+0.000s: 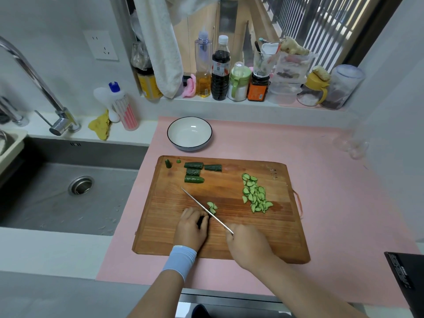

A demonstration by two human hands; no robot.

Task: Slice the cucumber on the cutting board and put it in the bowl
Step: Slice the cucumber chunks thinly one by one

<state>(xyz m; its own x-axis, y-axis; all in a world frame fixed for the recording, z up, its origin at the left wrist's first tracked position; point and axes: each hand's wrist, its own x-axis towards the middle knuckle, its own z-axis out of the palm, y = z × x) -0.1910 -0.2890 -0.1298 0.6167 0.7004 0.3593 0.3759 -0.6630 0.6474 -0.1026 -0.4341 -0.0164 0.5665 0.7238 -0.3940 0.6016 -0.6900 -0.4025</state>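
Note:
A wooden cutting board [270,228] lies on the pink mat. My left hand [192,227] curls over a dark cucumber piece [202,221] near the board's front. My right hand [247,245] grips a knife [202,206] whose blade runs up-left, right beside my left fingers. A few fresh half-moon slices [212,207] lie just right of the blade. A larger pile of slices [255,196] sits on the right half. Several uncut cucumber chunks [195,172] lie at the board's back left. A white bowl [189,133] with a dark rim stands behind the board, nothing in it.
A steel sink [68,187] and faucet [46,92] are to the left. Bottles and jars [220,72] line the sill behind. Two small cucumber ends [168,164] lie at the board's back-left corner. A black object [406,278] sits at the right front.

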